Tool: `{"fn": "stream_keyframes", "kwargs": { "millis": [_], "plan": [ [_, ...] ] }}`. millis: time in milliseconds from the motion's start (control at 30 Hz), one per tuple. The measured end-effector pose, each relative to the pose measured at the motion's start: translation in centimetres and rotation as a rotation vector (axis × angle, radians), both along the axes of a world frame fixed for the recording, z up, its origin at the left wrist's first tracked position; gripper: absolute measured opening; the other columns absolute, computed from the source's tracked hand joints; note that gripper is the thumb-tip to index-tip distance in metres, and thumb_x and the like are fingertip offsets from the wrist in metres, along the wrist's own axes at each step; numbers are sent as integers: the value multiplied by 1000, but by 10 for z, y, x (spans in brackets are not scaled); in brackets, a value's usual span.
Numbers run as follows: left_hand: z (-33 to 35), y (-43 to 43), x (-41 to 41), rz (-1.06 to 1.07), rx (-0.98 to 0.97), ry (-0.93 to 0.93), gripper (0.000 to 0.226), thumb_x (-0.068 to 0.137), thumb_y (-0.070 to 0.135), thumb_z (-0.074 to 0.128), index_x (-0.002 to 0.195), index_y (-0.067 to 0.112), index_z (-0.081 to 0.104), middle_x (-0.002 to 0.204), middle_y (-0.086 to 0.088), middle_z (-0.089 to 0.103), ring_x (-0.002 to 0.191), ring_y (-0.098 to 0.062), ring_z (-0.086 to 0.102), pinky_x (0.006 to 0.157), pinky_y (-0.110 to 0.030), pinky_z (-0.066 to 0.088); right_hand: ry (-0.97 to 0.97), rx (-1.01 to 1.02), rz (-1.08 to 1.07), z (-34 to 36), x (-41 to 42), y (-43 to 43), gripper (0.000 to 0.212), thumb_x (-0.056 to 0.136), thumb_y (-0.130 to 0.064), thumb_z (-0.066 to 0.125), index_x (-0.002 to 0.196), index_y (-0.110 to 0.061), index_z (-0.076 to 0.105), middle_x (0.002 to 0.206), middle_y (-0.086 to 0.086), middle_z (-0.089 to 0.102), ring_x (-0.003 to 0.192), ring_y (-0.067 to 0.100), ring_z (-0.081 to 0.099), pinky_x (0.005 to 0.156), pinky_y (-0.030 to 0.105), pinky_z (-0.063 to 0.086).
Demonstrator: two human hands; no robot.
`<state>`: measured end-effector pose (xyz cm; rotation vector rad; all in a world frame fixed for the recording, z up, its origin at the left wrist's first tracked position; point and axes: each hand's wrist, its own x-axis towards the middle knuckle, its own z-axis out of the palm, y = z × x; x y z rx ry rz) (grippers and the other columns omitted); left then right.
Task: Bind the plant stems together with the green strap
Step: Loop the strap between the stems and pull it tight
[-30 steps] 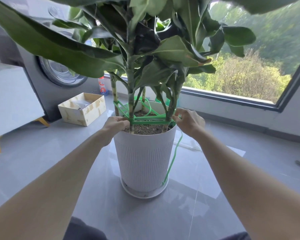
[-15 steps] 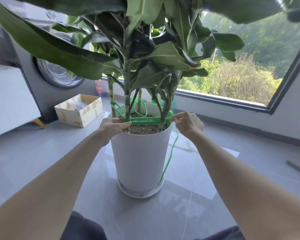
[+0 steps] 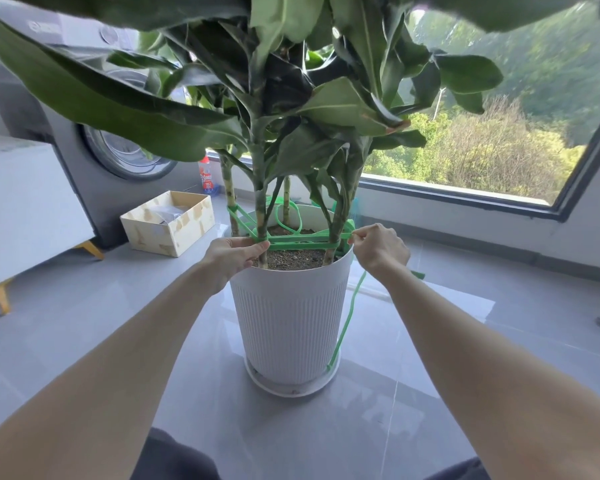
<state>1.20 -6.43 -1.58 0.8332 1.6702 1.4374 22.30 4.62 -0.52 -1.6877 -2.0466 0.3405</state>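
Nearest us, a white ribbed pot (image 3: 288, 320) stands on glossy grey floor tiles (image 3: 413, 393). At its rim the green strap (image 3: 302, 241) loops round the stems (image 3: 261, 216) just above the soil. Our left hand (image 3: 234, 254) pinches it at the front stem and our right hand (image 3: 378, 251) pinches it beside the right one. Its loose end hangs down the pot's side. Beyond sit an open box (image 3: 174, 230), a bottle (image 3: 207, 176) whose red label we cannot read, a washing machine (image 3: 84, 168) with a blurred logo, and a wide window (image 3: 465, 161).

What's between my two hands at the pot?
In the head view, the flat green strap stretches from the left hand to the right hand, wrapped round two plant stems above brown soil.
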Motion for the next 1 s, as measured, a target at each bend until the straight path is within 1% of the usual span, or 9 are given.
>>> {"fn": "stream_keyframes", "kwargs": {
  "millis": [133, 233, 400, 533, 667, 733, 867, 933, 1000],
  "plan": [
    [0, 1, 0, 5, 2, 6, 21, 80, 17, 73, 98, 6, 71, 94, -12, 69, 92, -16, 62, 86, -20, 50, 3, 37, 17, 4, 5, -3, 27, 98, -31, 45, 102, -28, 72, 101, 2, 69, 82, 22, 56, 68, 28, 40],
    [1, 2, 0, 22, -5, 14, 28, 80, 17, 74, 104, 4, 70, 95, -12, 68, 93, -17, 61, 86, -20, 50, -5, 49, 28, 7, 9, -8, 27, 99, -32, 45, 106, -28, 71, 106, 2, 68, 82, 21, 53, 69, 28, 40],
    [5, -1, 8, 16, -5, 36, 7, 83, 15, 71, 84, 9, 71, 75, -9, 67, 76, -13, 59, 72, -15, 48, -29, 65, 43, 9, 13, -14, 29, 99, -31, 44, 104, -29, 72, 106, 1, 68, 80, 20, 51, 67, 27, 39],
    [6, -3, 9, 29, 1, 43, 5, 83, 14, 70, 83, 10, 71, 60, -1, 66, 68, -10, 56, 65, -11, 47, -51, 87, 53, 9, 14, -16, 31, 99, -28, 43, 101, -26, 74, 106, 1, 69, 77, 20, 51, 64, 27, 38],
    [6, -1, 9, 53, 7, 54, 7, 83, 14, 71, 76, 13, 70, 52, 4, 65, 68, -9, 55, 70, -15, 45, -86, 115, 65, 10, 15, -18, 32, 99, -25, 42, 99, -26, 74, 104, 1, 69, 76, 20, 53, 59, 26, 34],
    [5, 1, 10, 74, 4, 65, 9, 83, 15, 71, 74, 15, 69, 52, 5, 64, 72, -11, 54, 70, -15, 45, -99, 120, 81, 10, 16, -19, 31, 97, -21, 44, 97, -24, 74, 105, 1, 70, 81, 23, 59, 55, 25, 33],
    [1, 3, 7, 66, 8, 105, 9, 83, 18, 71, 75, 14, 71, 66, -6, 66, 82, -15, 53, 84, -26, 48, -93, 72, 118, 13, 20, -21, 31, 92, -16, 46, 99, -25, 74, 105, -1, 70, 88, 23, 62, 49, 22, 28],
    [1, 4, 6, 50, 11, 124, 10, 83, 19, 71, 83, 10, 73, 76, -11, 66, 84, -17, 53, 92, -32, 47, -82, 31, 144, 16, 23, -25, 33, 89, -13, 45, 100, -24, 74, 87, -2, 69, 78, 23, 59, 48, 22, 27],
    [1, 3, 5, 52, 15, 129, 16, 83, 20, 72, 92, 7, 73, 80, -12, 65, 84, -18, 53, 94, -34, 47, -96, 21, 182, 18, 24, -30, 34, 88, -10, 45, 101, -21, 74, 68, -1, 61, 68, 19, 50, 47, 22, 26]
  ]
}}
